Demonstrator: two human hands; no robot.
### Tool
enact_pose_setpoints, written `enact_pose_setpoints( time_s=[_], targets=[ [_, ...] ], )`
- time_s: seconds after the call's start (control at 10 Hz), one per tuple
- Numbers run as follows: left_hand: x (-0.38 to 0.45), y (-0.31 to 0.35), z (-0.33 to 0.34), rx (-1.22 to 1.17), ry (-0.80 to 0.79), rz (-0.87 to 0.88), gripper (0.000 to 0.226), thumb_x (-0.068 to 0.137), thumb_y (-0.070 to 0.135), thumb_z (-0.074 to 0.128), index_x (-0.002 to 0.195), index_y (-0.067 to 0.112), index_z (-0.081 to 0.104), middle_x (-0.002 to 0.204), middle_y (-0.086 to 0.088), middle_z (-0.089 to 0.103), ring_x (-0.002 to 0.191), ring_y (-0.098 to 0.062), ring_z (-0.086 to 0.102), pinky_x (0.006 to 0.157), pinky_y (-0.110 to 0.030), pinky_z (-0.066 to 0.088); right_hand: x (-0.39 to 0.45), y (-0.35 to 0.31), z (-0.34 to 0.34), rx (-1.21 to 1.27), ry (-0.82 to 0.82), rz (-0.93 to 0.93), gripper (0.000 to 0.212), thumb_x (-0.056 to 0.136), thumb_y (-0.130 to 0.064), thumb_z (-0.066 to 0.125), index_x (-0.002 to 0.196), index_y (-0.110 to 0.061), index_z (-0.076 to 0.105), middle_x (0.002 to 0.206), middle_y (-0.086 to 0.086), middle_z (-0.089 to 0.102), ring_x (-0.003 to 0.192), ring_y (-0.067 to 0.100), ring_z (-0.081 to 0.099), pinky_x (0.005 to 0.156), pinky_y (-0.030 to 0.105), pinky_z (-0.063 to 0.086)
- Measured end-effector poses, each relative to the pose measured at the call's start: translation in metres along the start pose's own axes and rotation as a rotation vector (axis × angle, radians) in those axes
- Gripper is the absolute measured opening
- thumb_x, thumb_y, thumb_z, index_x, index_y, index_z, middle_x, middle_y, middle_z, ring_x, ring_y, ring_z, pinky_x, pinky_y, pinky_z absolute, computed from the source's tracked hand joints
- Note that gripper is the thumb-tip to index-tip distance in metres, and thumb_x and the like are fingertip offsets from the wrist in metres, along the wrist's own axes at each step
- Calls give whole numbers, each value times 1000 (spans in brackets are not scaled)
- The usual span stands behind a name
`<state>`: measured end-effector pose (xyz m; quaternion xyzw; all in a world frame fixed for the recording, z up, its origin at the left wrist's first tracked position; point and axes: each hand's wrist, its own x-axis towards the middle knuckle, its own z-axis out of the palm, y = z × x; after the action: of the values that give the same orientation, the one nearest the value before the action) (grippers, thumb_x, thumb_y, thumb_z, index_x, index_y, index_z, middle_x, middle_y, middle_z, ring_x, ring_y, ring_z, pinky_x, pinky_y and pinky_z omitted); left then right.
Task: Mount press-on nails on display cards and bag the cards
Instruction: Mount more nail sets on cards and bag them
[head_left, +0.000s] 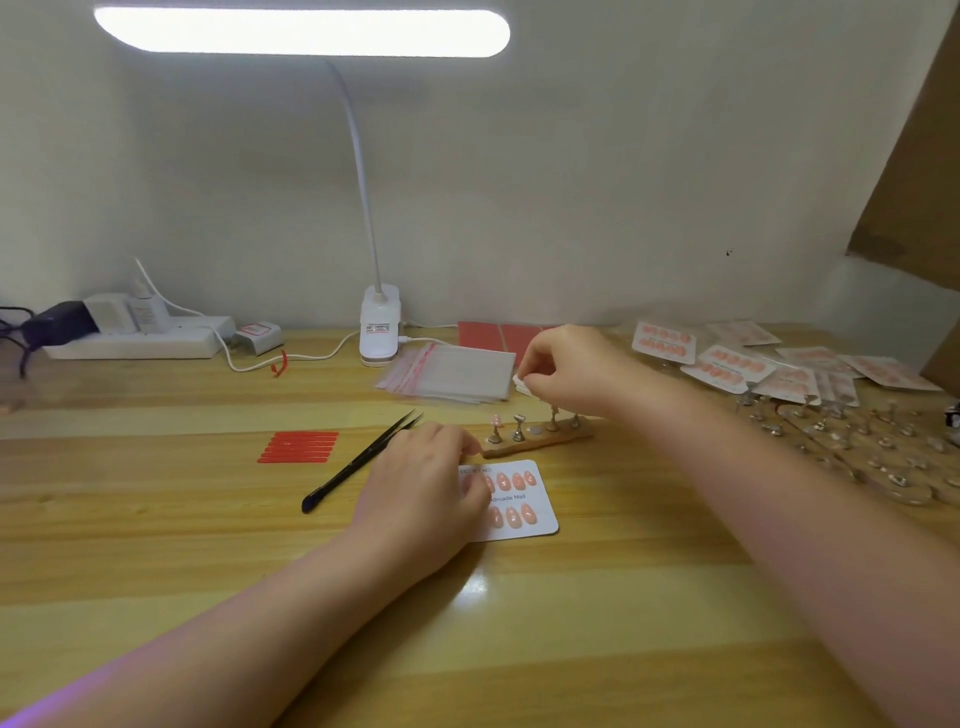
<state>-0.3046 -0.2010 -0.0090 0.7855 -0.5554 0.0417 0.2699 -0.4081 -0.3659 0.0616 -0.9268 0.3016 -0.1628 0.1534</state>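
Observation:
A white display card (524, 512) with pink press-on nails in two rows lies on the wooden table. My left hand (423, 488) rests on its left part, fingers curled down onto it and hiding some nails. Just behind the card a wooden strip (540, 441) carries small metal nail stands. My right hand (563, 371) hovers above the strip's right end, fingertips pinching something small and pale that I cannot make out. A stack of clear zip bags (452, 371) with red seals lies behind the strip.
Black tweezers (358, 462) and red adhesive strips (298, 447) lie left of the card. Several bagged nail cards (737, 358) and loose metal stands (857, 441) fill the right side. A clip lamp (380, 327), power strip (140, 338) and red sheets (493, 332) sit at the back.

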Motion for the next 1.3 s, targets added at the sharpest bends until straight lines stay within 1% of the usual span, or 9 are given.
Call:
enact_pose_setpoints(
  time_s=[0.2,0.4,0.5,0.6,0.7,0.8,1.0,1.1,1.3],
  targets=[
    [1,0,1,6,-5,-1,26,93,38,50,117,30,53,121,10,53,112,-11,43,94,-28,38,-11,6,0,110,40,23,8,77,-22,78,78,-21,70,76,-15,64,75,-2,60,65,18,50],
    [1,0,0,5,-6,1,26,94,38,49,117,30,53,121,11,53,112,-11,44,93,-27,38,-14,11,8,-22,-12,-10,16,77,-30,79,87,-21,70,77,-19,56,71,-2,52,55,14,32],
    [1,0,-1,2,-11,-1,26,94,38,50,118,29,53,122,11,53,113,-11,44,94,-27,38,-14,12,9,-25,-45,-15,17,76,-29,78,89,-25,68,83,-15,59,80,5,55,60,17,37],
    [1,0,-1,-8,-15,-5,27,94,38,50,119,30,53,122,11,53,113,-10,44,95,-27,39,-15,11,10,-82,-83,-21,29,75,-33,75,102,-31,64,96,-13,58,99,13,51,81,28,46],
    [1,1,-1,-7,-15,-7,26,94,38,50,119,29,52,122,11,53,113,-10,43,95,-26,38,-19,8,8,-131,-98,-19,44,75,-34,69,118,-33,57,109,-10,53,110,16,40,96,35,41],
    [1,0,-2,-9,-22,-14,26,94,38,50,119,30,52,122,11,53,113,-10,43,95,-26,38,-26,3,6,-146,-51,-24,46,75,-34,66,120,-33,53,110,-8,47,113,17,36,98,35,37],
    [4,-1,-4,-178,-160,-56,41,93,44,49,133,34,44,135,9,47,129,-10,34,105,-34,34,-49,-3,24,-60,218,-38,4,84,-26,60,80,-25,60,74,-14,46,79,13,49,62,27,34],
    [4,-4,-3,-216,-240,-59,56,92,49,48,144,39,31,146,7,36,139,-13,25,113,-40,28,-56,-4,38,-24,208,18,15,87,-32,59,82,-21,69,68,-11,56,69,12,54,54,26,39],
    [3,-4,-3,-260,-206,-14,67,91,49,53,149,36,23,147,18,37,140,-8,24,114,-41,26,-53,-8,58,-36,171,26,28,92,-41,54,98,-24,75,90,-4,72,85,17,64,70,32,53]
  ],
)
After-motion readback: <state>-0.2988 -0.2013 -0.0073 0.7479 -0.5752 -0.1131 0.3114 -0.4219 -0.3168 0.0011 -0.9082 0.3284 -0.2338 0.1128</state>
